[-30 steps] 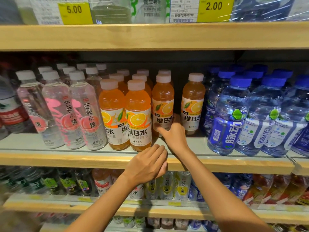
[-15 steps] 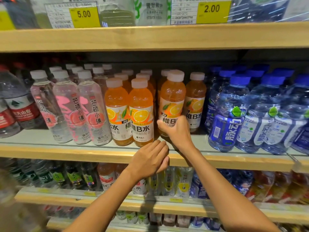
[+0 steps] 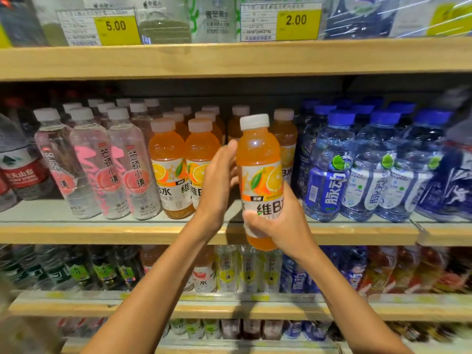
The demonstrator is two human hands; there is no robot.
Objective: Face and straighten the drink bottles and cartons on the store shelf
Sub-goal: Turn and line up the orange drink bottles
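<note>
The right hand (image 3: pixel 283 223) is wrapped around the lower body of an orange plastic vitamin-drink bottle with a white cap (image 3: pixel 260 175), holding it upright, long axis vertical, clear of the pale wooden-edged shelf (image 3: pixel 102 233) and in front of its row. The left hand (image 3: pixel 219 185), fingers loosely extended, rests against the bottle's left shoulder and grips nothing. Two matching orange bottles (image 3: pixel 168 169) front the shelf just left of it (more stand behind, too overlapped to count). The vacant slot likely lies straight behind the bottle.

The orange bottle (image 3: pixel 260 175) is glossy clear plastic with a smooth printed label. The shelf (image 3: pixel 102 233) edge is matt pale wood. The price tags (image 3: pixel 116 28) above it look like paper.
</note>
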